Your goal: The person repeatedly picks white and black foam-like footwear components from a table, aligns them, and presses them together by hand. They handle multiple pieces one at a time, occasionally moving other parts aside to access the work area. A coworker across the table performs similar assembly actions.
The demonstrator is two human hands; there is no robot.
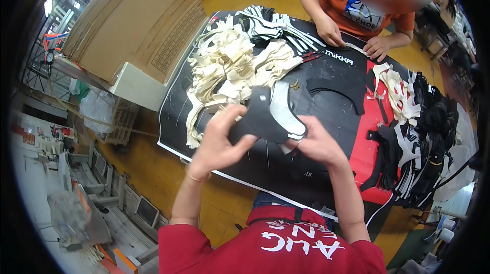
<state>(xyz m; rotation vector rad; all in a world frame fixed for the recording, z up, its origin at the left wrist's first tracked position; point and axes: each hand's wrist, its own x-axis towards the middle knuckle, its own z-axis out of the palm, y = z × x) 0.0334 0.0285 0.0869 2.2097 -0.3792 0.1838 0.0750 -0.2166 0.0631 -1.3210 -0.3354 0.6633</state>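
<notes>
Between my hands is a stack of curved black fabric pieces [263,123], held above the table, with a white strip [282,106] along its right side. My left hand [219,138] grips the stack's left edge, thumb in front and the other fingers partly behind. At the lower right end, my right hand [319,143] pinches the black and white layers together. Beyond the stack, a loose pile of cream fabric pieces [222,64] covers the table's left part. A curved black piece [334,91] lies flat to the right of my hands.
The table has a black and red cover [326,133]. Black-and-white strips [265,24] lie at its far side, near red-handled scissors [312,56]. Black bundles [423,146] crowd the right edge. Opposite, a co-worker's hands [352,41] handle a pale strip. A large cardboard box [138,24] stands left.
</notes>
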